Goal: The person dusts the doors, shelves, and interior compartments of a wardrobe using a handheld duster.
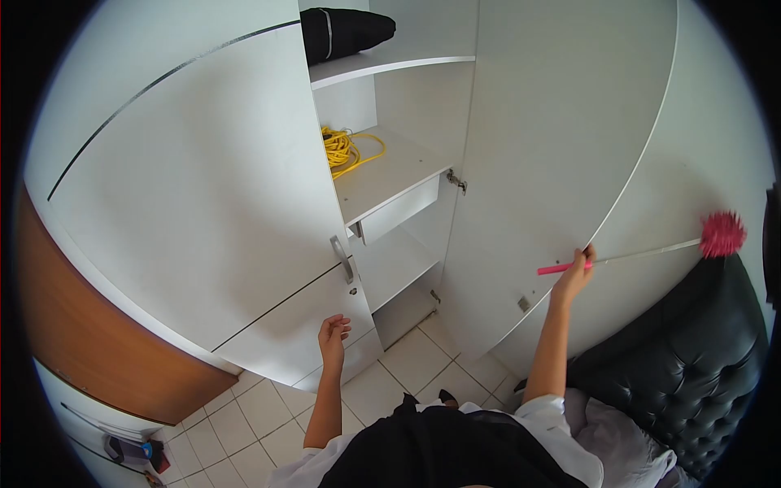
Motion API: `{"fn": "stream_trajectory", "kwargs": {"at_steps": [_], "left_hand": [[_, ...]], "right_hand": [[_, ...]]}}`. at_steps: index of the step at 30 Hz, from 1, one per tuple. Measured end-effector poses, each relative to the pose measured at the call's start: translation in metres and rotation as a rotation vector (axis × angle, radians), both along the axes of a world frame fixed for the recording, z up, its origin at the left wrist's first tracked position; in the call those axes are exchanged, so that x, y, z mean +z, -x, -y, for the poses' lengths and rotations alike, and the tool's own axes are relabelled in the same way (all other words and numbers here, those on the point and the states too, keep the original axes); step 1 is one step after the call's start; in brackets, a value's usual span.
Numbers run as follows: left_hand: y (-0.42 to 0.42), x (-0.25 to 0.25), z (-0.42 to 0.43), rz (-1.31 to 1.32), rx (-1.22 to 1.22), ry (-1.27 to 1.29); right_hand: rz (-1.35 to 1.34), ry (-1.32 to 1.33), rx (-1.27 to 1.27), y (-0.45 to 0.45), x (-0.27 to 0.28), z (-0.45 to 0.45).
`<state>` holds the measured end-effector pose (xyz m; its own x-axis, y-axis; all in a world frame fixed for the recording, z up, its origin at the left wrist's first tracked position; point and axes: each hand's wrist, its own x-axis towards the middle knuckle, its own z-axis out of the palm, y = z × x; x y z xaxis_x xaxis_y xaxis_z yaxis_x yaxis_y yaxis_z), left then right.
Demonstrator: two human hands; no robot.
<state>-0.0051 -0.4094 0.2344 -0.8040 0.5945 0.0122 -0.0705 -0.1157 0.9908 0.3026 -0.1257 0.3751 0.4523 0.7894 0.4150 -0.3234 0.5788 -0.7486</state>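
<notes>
My right hand [578, 271] is closed around the handle of a duster [722, 234], at the edge of the open wardrobe door [569, 122]. The pink grip end points left across the door, and a thin pale rod runs right to the fluffy pink head, just above the black headboard. Lower and to the left, my left hand [334, 331] hovers in front of the shut wardrobe door [203, 187], below its handle [341, 259] and lock. Its fingers are loosely bent and apart, with nothing in them.
Inside the wardrobe, a coil of yellow cable [340, 150] lies on a middle shelf, and a black wrapped bundle [346, 32] on the upper one. A tufted black headboard [683, 358] stands at right, near grey bedding [618, 439]. A brown wooden door [106, 325] is at left.
</notes>
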Motion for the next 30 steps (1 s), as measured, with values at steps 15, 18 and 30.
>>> {"fn": "stream_trajectory", "kwargs": {"at_steps": [15,18,30], "left_hand": [[0.014,0.056,-0.044,-0.402,0.038,-0.120],[0.027,0.048,-0.058,-0.359,-0.055,-0.130],[0.052,0.028,-0.077,-0.196,-0.244,-0.070]], "right_hand": [[0.331,-0.203,0.024,0.144,-0.016,0.123],[0.375,-0.252,0.011,0.167,-0.016,0.132],[0.443,-0.304,0.330,0.228,0.003,0.150]]}}
